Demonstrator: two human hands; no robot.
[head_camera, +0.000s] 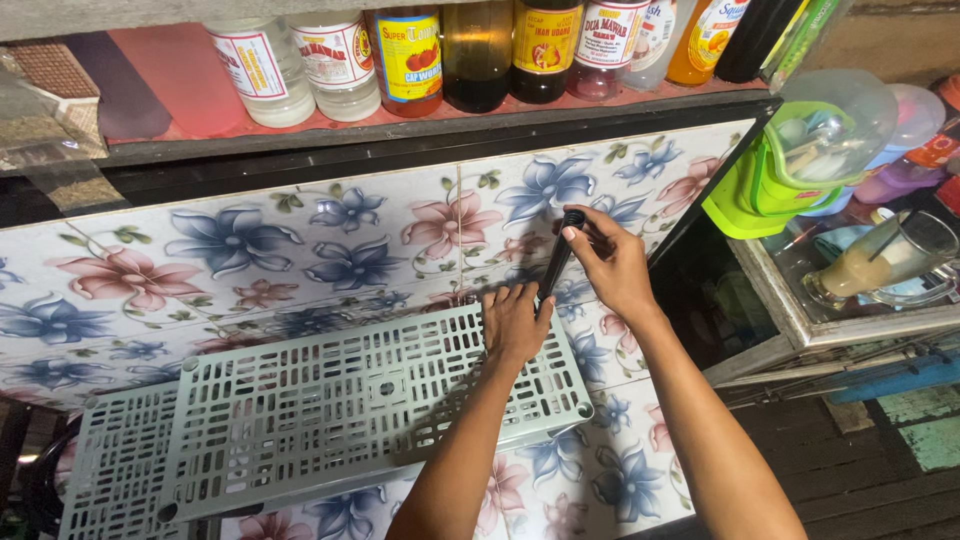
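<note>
The fingers (572, 232) of the right hand (612, 262) pinch the top end of a slim black tube (556, 262), which stands nearly upright, leaning slightly right. Its lower end meets the far right corner of a pale grey slotted plastic shelf panel (370, 395). The left hand (515, 322) lies flat on that corner, fingers spread and pressing down just left of the tube's base, gripping nothing. A second, similar panel (115, 465) lies partly beneath, to the near left. Both rest on a tabletop (250, 255) covered in blue and pink flower patterns. Sauce and syrup bottles (410, 60) line a shelf at the far edge. A green lidded container (790, 165) sits far right.
</note>
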